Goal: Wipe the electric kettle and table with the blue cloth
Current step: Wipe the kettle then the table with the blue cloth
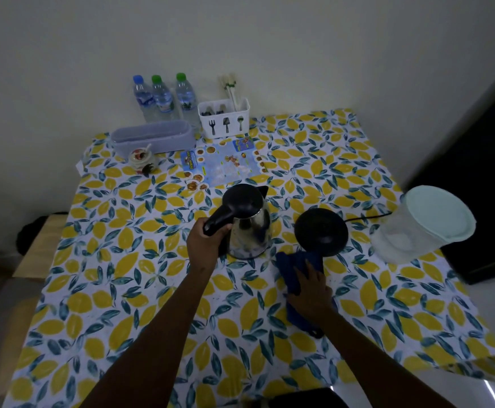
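The steel electric kettle (250, 231) with a black lid and handle stands upright mid-table, off its base. My left hand (206, 242) is wrapped around its black handle. The round black kettle base (321, 231) lies just right of it, its cord running off to the right. The blue cloth (292, 267) lies crumpled on the lemon-print table (128, 290) in front of the base, and my right hand (309, 290) presses down on it, fingers spread over the fabric.
A lidded clear plastic jar (423, 225) stands at the right edge. At the back: three water bottles (163, 98), a white cutlery holder (225, 119), a lavender box (153, 138), a small ceramic pot (141, 159) and a printed menu sheet (225, 164). A dark appliance (482, 187) flanks the right.
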